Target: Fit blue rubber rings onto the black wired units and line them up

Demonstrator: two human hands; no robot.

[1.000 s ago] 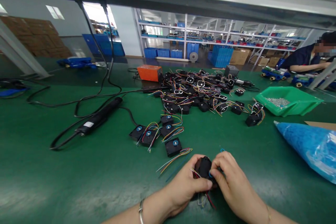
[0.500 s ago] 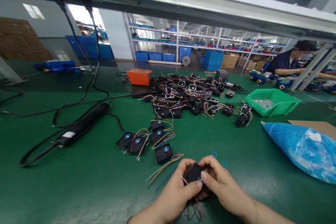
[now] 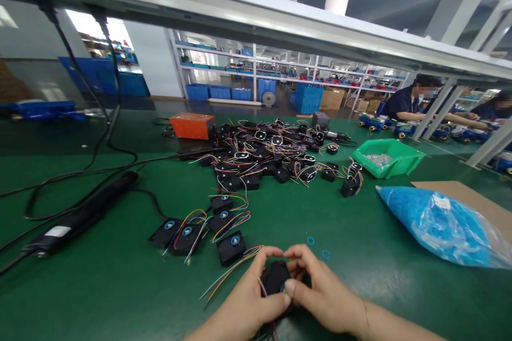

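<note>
Between my hands, near the front of the bench, is a small black plastic box with coloured wires. My left hand grips its left side, thumb on the lower face. My right hand closes on it from the right, with the thumb pressing beside a blue ring partly visible on the box. Both hands cover much of the box, and its wires hang below. Just beyond my right hand lie two loose blue rings. To the left, several similar black boxes carry blue rings on their tops.
A heap of wired black boxes spreads across the back, beside an orange box. Right are a green bin of small parts and a bag of blue rings. A black corded tool lies left. A co-worker sits far right.
The view has turned right, so the bench things appear further left. Both hands still hold the black box, with the right thumb still pressing at its blue ring.
</note>
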